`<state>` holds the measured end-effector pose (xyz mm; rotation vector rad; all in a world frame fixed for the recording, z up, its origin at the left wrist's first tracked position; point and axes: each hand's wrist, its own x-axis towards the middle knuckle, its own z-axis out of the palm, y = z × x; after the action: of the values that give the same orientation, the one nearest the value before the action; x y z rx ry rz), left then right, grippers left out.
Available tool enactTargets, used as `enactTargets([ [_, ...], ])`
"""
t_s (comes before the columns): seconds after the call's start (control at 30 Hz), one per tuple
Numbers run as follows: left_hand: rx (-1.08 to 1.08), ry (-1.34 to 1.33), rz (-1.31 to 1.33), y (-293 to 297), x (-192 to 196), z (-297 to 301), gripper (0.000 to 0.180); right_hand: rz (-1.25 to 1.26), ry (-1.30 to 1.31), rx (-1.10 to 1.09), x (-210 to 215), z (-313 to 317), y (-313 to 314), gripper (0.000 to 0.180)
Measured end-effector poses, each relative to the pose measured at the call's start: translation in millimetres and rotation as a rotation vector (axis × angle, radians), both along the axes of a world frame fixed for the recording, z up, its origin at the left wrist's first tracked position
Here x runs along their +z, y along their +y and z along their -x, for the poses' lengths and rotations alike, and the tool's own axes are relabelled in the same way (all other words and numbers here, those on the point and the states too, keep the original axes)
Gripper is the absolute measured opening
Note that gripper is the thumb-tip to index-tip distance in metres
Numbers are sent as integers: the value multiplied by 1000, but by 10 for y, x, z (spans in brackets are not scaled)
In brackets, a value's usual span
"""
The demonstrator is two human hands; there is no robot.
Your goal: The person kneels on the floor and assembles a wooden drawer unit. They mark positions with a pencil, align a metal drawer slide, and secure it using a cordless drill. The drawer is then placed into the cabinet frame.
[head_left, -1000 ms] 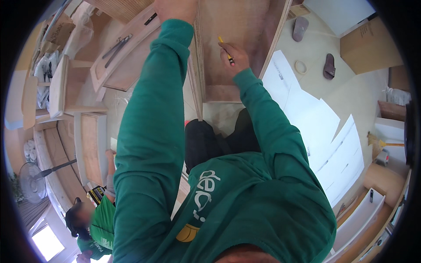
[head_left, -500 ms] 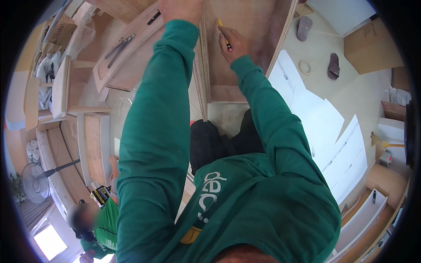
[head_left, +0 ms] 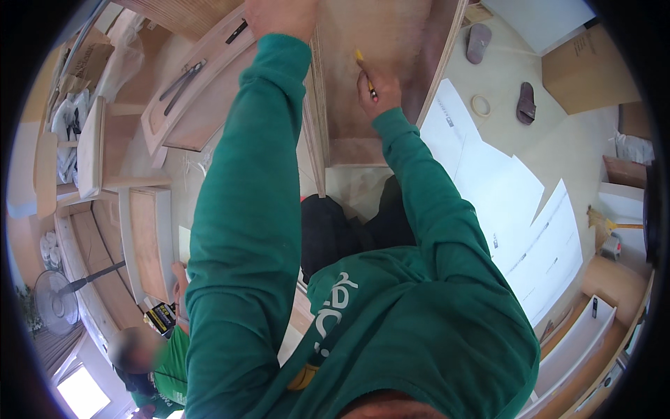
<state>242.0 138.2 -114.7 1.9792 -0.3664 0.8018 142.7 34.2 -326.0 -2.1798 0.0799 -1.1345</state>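
Observation:
My right hand (head_left: 380,89) is closed around a slim yellow pencil (head_left: 373,91) with dark bands at its near end. It is over the bottom panel of an open wooden box (head_left: 363,150), inside its side walls. At the top edge of the head view, my left hand (head_left: 283,17) is above the box's left wall (head_left: 315,133). Its fingers are cut off by the frame, so I cannot see whether it holds anything.
Left of my arm lies a wooden panel (head_left: 209,98) with metal pliers-like tool (head_left: 183,85) on it. White paper sheets (head_left: 488,188), a tape roll (head_left: 481,105) and slippers (head_left: 526,103) lie on the right floor. A co-worker in green (head_left: 171,366) is at lower left, near a fan (head_left: 56,302).
My right hand has moved nearer to me and slightly right inside the box, with the pencil still in it. My left hand has shifted slightly left and up.

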Motion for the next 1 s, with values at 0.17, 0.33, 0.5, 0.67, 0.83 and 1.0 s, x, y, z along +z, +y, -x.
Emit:
enactTargets([
  [0.17,4,-54,-19,-52,-28,-27,28,-10,-1,-90,-67,-107,-198,24],
  [0.33,42,-10,-52,-21,-21,-34,27,25,-12,-41,-222,-19,-148,23],
  [0.5,57,-103,-83,28,-88,-69,27,78,17,-75,40,-136,-311,23],
  [0.67,74,-152,-161,55,-56,-83,27,172,117,-64,-147,99,-237,26],
  [0.83,7,-5,40,13,-45,25,27,126,119,-39,-60,55,-247,27],
  [1.0,113,-102,-94,36,-104,-42,27,66,106,-75,-138,126,-404,28],
])
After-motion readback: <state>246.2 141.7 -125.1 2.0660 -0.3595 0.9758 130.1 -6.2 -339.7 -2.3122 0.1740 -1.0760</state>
